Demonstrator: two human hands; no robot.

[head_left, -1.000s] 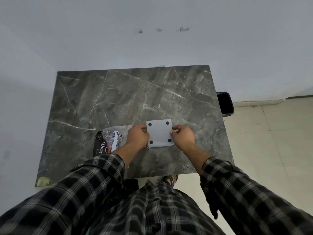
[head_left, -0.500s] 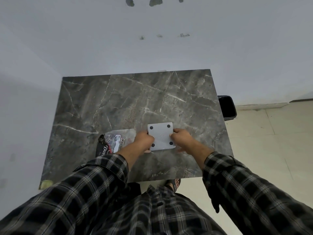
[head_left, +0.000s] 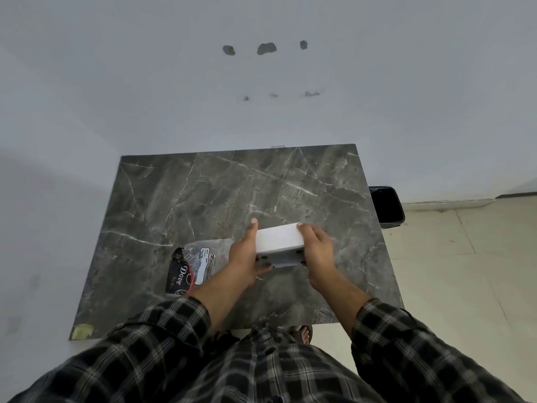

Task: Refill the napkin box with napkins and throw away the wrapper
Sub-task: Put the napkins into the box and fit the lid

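The white napkin box [head_left: 279, 239] is held between both hands just above the near part of the dark marble table [head_left: 203, 193]. It is tilted so one plain white side faces up and its base with black rubber feet faces me. My left hand [head_left: 243, 254] grips its left end, and my right hand [head_left: 315, 248] grips its right end. The clear napkin wrapper [head_left: 194, 264], with black and red print, lies flat on the table left of the box, partly under my left wrist. No napkins show.
A black waste bin [head_left: 386, 207] stands on the tiled floor past the table's right edge. White walls close off the back and left sides. A yellowish sticker [head_left: 82, 331] marks the table's near left corner.
The box lay base-up on the table between both hands. It has since been lifted and rolled so a side faces up. The camera has tilted upward.
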